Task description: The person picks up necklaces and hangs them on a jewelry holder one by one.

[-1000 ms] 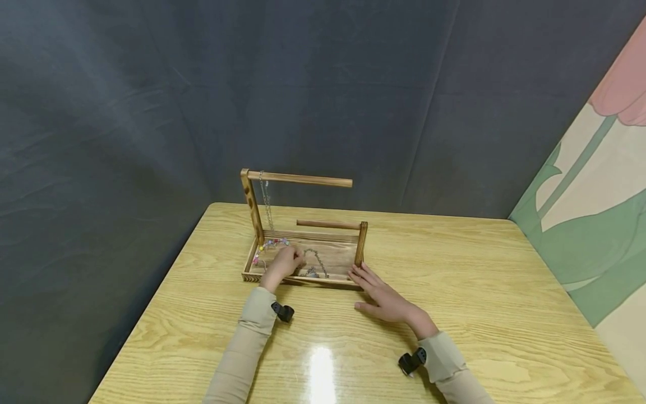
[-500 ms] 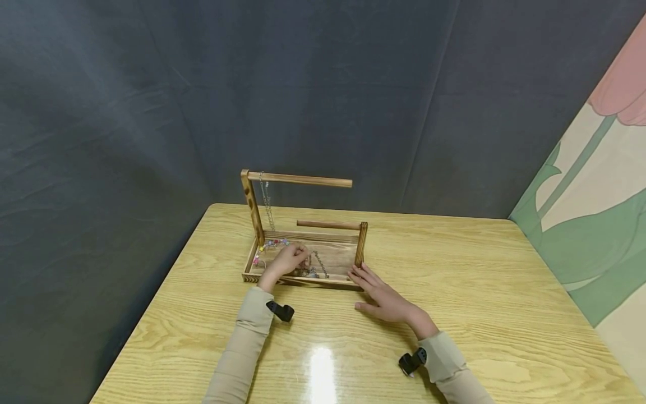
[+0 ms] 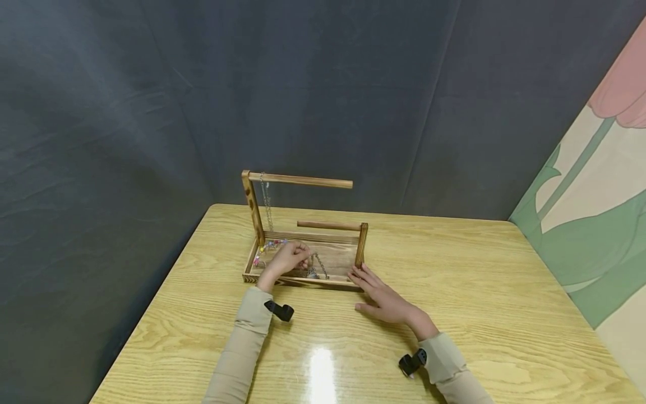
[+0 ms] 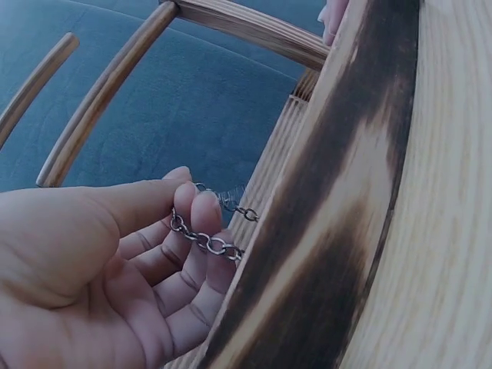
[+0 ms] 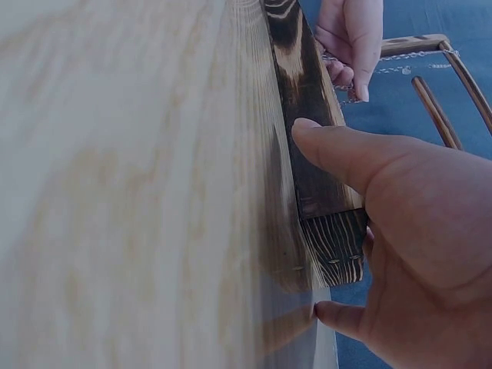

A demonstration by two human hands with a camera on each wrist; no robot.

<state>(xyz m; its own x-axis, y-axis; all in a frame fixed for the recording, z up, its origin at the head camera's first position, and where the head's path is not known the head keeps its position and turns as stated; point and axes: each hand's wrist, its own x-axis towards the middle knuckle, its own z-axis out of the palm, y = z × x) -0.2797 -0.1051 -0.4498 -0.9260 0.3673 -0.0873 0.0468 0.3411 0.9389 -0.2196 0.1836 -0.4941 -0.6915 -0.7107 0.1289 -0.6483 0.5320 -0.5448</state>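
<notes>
My left hand (image 3: 285, 261) is over the wooden jewellery stand's tray (image 3: 323, 284), pinching a silver link chain (image 4: 215, 244) between thumb and fingertips. Part of this chain (image 3: 321, 265) droops into the tray, where a small silver piece (image 3: 313, 275) lies. To the left of the hand, a colourful beaded string (image 3: 275, 243) rests in the tray, partly covered by the hand. My right hand (image 3: 386, 300) lies at the tray's front right corner, its fingers mostly straight and touching the wood. In the right wrist view, the thumb (image 5: 330, 150) is against the front wall.
Above the tray, an upper bar (image 3: 303, 180) extends from the left post (image 3: 253, 207), with silver chains (image 3: 267, 205) hanging from it. A lower bar (image 3: 328, 225) comes off the right post (image 3: 361, 245). Behind the wooden table (image 3: 479, 269) hangs a dark cloth (image 3: 313, 101).
My left hand has shifted slightly right within the tray and lifted the pinched chain a little, drawing its curve toward the fingers. The right hand stays at the corner.
</notes>
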